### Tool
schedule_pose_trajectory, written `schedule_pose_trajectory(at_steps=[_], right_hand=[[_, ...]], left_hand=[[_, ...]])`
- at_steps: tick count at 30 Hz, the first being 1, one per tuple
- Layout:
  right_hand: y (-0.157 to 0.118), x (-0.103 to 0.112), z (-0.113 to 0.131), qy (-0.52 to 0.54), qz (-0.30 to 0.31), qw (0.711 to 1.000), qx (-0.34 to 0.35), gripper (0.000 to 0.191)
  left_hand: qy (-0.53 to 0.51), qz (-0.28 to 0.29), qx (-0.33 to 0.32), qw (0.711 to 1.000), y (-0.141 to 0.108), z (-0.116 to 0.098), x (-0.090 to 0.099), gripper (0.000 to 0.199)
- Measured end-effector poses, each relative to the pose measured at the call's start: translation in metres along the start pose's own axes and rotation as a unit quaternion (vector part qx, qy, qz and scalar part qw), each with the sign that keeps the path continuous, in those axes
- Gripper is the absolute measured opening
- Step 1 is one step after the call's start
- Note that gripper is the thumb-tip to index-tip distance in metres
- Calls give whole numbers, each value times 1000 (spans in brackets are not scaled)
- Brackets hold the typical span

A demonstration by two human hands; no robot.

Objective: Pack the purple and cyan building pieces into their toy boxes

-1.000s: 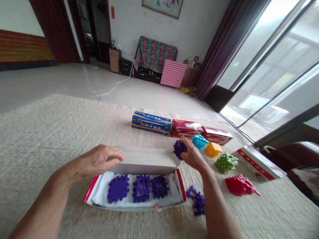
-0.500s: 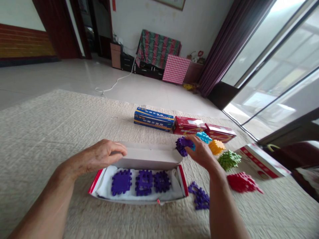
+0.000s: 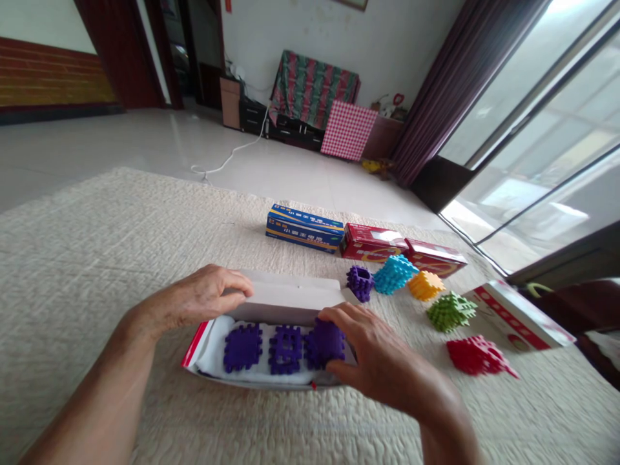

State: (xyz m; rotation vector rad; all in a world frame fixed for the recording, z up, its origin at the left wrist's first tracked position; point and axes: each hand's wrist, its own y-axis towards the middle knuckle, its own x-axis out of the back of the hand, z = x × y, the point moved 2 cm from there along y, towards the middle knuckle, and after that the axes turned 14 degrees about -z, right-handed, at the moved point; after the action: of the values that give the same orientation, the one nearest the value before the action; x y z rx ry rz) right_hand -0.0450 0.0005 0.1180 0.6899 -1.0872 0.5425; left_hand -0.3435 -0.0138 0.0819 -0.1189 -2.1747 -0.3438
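Guessing I'm mid-placement: the fingers of my right hand (image 3: 368,345) are pinching a purple piece (image 3: 329,341) over the right end of the open box (image 3: 196,343), left hand (image 3: 206,294) curled at its lid (image 3: 293,290), can't tell if gripping. Next move probably calls for settling the piece flat, then loosening up.

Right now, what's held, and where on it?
Right hand: a purple piece, by opposite edges, thumb near, fingers far. Left hand is at the box lid; grip unclear.

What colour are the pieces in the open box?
The pieces in the open box are purple, seen best in the head view.
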Motion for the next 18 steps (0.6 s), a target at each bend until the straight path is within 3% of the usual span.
schedule_pose_trajectory(at_steps=[9, 14, 18], right_hand=[[2, -3, -1, -23, 18, 1000, -3, 47], [-2, 12, -8, -34, -31, 999, -12, 45], [-2, 25, -27, -55, -92, 994, -36, 36]], left_hand=[[-5, 12, 3, 1000, 1, -2, 1, 26], [-1, 16, 7, 1000, 2, -4, 1, 26], [8, 12, 0, 1000, 1, 0, -2, 27]])
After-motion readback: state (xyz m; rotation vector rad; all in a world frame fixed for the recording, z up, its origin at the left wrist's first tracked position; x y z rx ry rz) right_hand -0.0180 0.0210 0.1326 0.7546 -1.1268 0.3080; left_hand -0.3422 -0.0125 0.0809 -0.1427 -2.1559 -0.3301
